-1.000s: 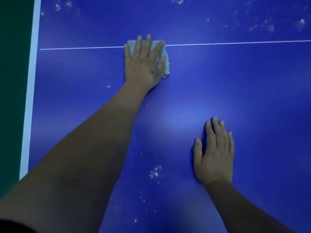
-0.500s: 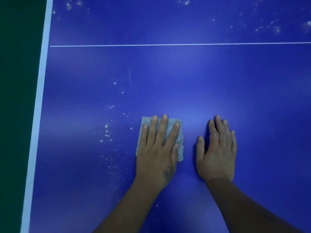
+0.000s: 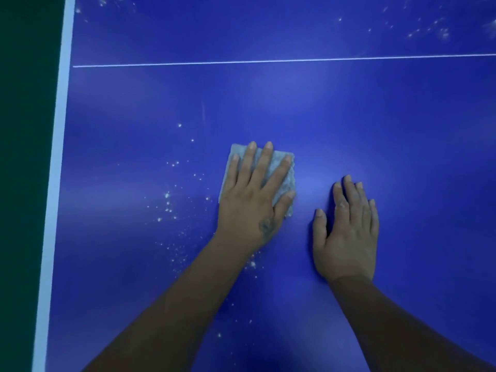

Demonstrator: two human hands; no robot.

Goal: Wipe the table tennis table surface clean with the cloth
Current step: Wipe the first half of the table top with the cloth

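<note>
- Table [image 3: 349, 124]: blue playing surface, filling most of the frame; a soft glare patch sits at centre.
- Edge stripe [image 3: 57, 167]: broad white band down the left of the frame, slanting slightly; dark green ground [image 3: 24, 157] lies beyond it at far left.
- Line [image 3: 268, 61]: thin, white, running across the upper part of the frame from the edge stripe to the right border.
- Cloth [image 3: 280, 181]: small, pale grey, roughly square, lying flat on the table at centre frame, below the line and well apart from it; its upper left corner and scalloped right edge show past the hand.
- Left hand [image 3: 253, 200]: palm down on the cloth, fingers straight and spread, pressing it flat; thumb lies along the cloth's right edge; a dark mark shows on the back of the hand near the wrist.
- Right hand [image 3: 346, 232]: lower right of centre, flat on the bare table just beside the cloth, not touching it; fingers straight and close together, holding nothing.
- Specks [image 3: 167, 202]: white crumbs scattered left of the cloth and down beside the left forearm.
- More specks [image 3: 429, 28]: a second scatter in the upper right corner, above the line; a few also at upper left.
</note>
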